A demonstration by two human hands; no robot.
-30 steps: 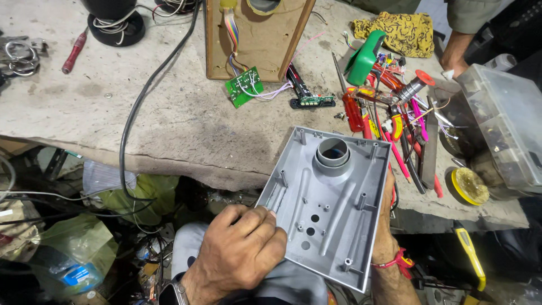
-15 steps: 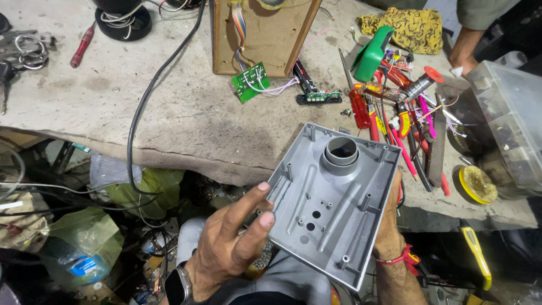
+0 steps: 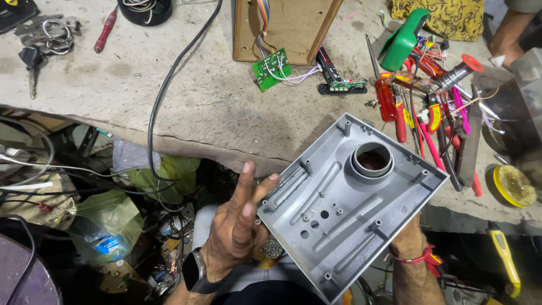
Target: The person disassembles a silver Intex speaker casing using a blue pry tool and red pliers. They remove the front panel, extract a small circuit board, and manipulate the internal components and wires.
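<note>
We find the grey panel (image 3: 347, 206) held in the air at the near edge of the bench (image 3: 214, 107), above the person's lap, inner face up. It is a flat rectangular plastic cover, turned so that its corners point up, right, down and left; its long axis runs from lower left to upper right. A round collar (image 3: 371, 160) rises near the upper corner, and raised ribs and small holes run along the middle.

The left hand (image 3: 237, 226) lies just left of the panel, palm toward the camera, fingers spread and extended, closed on nothing. Its fingertips sit at the panel's left edge; we cannot tell whether they touch it. A dark watch (image 3: 195, 271) is on that wrist.

The right hand is hidden under the panel. Only its wrist (image 3: 415, 265) shows, below the lower right edge, with a red thread band. We judge that it bears the panel from beneath, but we cannot tell how its fingers are set.

The panel therefore lies to the right of the left hand and above the right one.

On the bench beyond: a wooden box (image 3: 285, 28) with a green circuit board (image 3: 271, 69) on wires, a black cable (image 3: 169, 90), and a heap of screwdrivers and pliers (image 3: 423, 107) to the right. Another person's arm (image 3: 508, 31) shows at the upper right.
</note>
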